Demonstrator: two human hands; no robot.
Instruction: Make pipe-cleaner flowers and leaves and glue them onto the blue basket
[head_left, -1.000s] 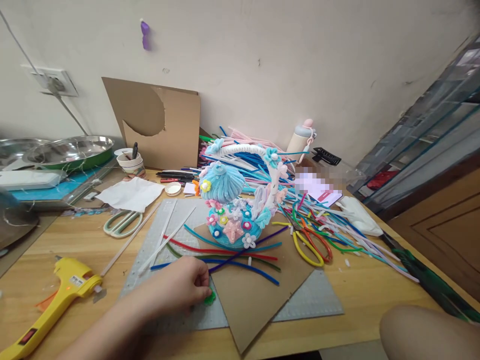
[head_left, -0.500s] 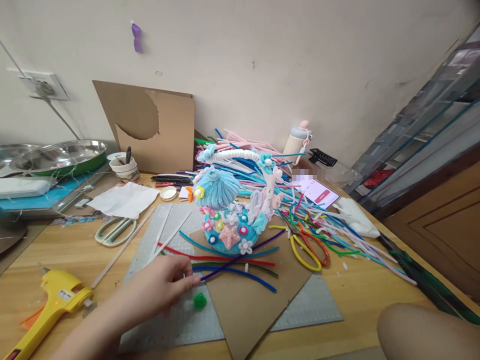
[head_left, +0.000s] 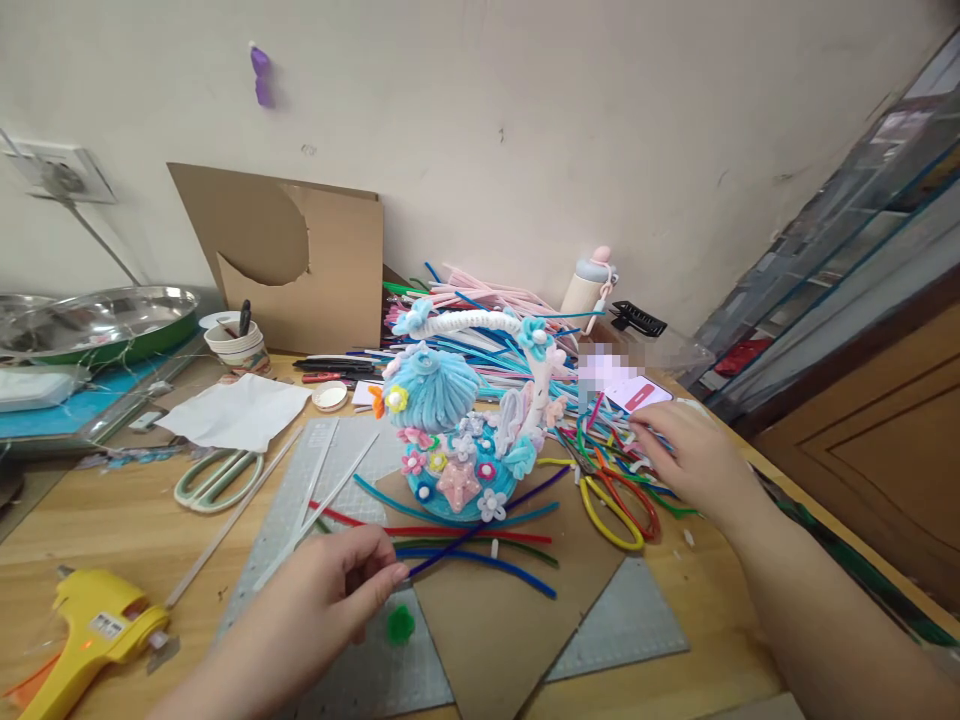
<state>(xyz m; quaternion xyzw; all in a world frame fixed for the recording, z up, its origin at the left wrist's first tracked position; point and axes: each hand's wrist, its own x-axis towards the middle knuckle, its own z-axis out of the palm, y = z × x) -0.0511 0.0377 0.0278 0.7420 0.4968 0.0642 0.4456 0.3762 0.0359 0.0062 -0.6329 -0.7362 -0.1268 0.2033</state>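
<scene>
My left hand (head_left: pixel 330 590) is low at the front of the table, thumb pressed to forefinger in a pinch. Its fingertips meet the near end of a purple pipe cleaner (head_left: pixel 480 518); what they hold I cannot make out. A small green pom-pom (head_left: pixel 400 623) lies just below them on the grey cutting mat (head_left: pixel 637 620). My right hand (head_left: pixel 690 455) reaches over the loose pile of coloured pipe cleaners (head_left: pixel 645 470), fingers stretched out and resting on them. Between the hands stands a blue pipe-cleaner basket (head_left: pixel 442 440) with flowers, on a brown cardboard sheet (head_left: pixel 495 620).
A yellow glue gun (head_left: pixel 90 630) lies front left, with green scissors (head_left: pixel 214 480), glue sticks (head_left: pixel 322 480) and a white tissue (head_left: pixel 236 410) behind it. Yellow-and-red-handled scissors (head_left: pixel 615 505) and a phone (head_left: pixel 637 392) sit by my right hand. Cardboard (head_left: pixel 322 260) leans on the wall.
My left hand has let go of the green pom-pom and shifted slightly up. My right hand has come up into view and reached onto the pipe cleaner pile.
</scene>
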